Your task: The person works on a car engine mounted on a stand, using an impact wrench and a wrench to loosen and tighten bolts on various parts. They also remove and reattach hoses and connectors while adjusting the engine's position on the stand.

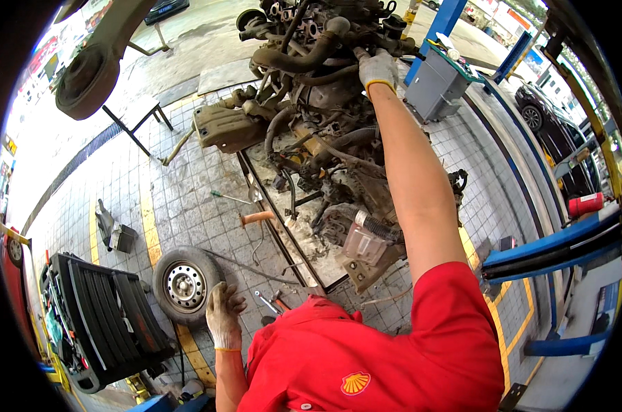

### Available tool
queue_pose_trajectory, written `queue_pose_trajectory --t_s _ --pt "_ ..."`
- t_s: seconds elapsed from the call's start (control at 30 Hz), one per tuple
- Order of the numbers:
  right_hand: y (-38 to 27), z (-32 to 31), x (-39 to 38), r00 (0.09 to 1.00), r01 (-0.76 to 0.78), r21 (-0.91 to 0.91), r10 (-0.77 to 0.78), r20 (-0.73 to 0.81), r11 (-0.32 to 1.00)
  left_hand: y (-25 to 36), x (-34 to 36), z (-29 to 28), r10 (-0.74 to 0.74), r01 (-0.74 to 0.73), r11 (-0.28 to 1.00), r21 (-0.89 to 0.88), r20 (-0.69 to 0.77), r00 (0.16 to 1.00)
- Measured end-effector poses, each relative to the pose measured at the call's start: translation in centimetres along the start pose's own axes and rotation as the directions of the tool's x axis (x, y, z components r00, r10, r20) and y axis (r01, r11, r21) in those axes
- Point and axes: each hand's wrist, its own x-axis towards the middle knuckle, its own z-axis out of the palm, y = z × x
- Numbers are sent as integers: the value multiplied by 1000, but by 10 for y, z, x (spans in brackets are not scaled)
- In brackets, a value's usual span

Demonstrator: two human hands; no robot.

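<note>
A greasy engine (pixel 311 103) with hoses, pipes and loose wiring stands in front of me. My right hand (pixel 378 71), in a pale work glove with a yellow cuff, reaches to its upper right side, beside a thick curved pipe (pixel 311 56). Its fingertips are bent in against the engine, and what they grip is hidden. My left hand (pixel 225 312), in a dirty glove, hangs low beside a wheel with a tyre (pixel 186 285). Its fingers are loosely bent and apart, with nothing visible in them.
A black tool cart (pixel 112 316) stands at the left. A wrench (pixel 266 302) and a green-handled screwdriver (pixel 230 197) lie on the tiled floor. Behind the engine, right, are a grey cabinet (pixel 438 86) and a blue lift post (pixel 434 34). A metal arm (pixel 95 69) hangs upper left.
</note>
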Motion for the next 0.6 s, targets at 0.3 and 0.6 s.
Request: queue_pose_trajectory --t_s 0.3,0.6 --pt "-4 -16 -8 992 -37 115 22 126 993 2 -6 2 -23 24 1000 17 -86 996" --pt "-6 -39 -12 968 82 35 -88 234 996 -6 -3 -1 -42 45 998 40 -70 997"
